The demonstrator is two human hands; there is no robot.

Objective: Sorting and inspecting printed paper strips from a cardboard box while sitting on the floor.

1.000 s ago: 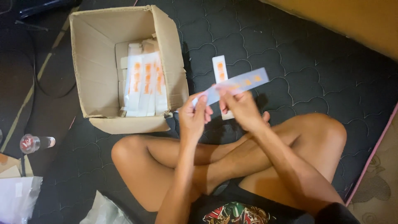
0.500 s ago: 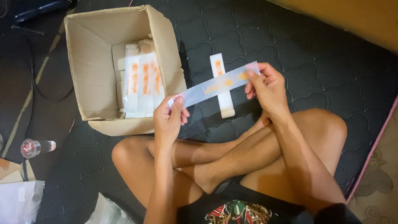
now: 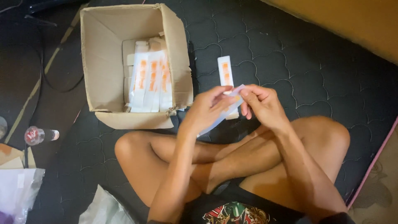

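I sit cross-legged on a dark quilted mat (image 3: 298,62). Both hands hold one long, flat white carton with orange marks (image 3: 222,116) above my shins. My left hand (image 3: 207,110) grips it near the middle and my right hand (image 3: 261,103) pinches its upper end, the two hands almost touching. Just beyond them lies another white-and-orange carton (image 3: 225,72) flat on the mat. An open cardboard box (image 3: 103,54) to the left holds several of the same cartons (image 3: 151,83) standing in a row.
A small clear bottle with a red label (image 3: 39,135) lies at the left. White plastic bags (image 3: 18,193) sit at the lower left, another one (image 3: 103,205) by my knee. A dark cable (image 3: 45,79) runs beside the box. A yellow-brown surface (image 3: 352,25) fills the upper right.
My hands were spread apart, holding the carton stretched out by both ends. They have come together, and the carton now slants down between them.
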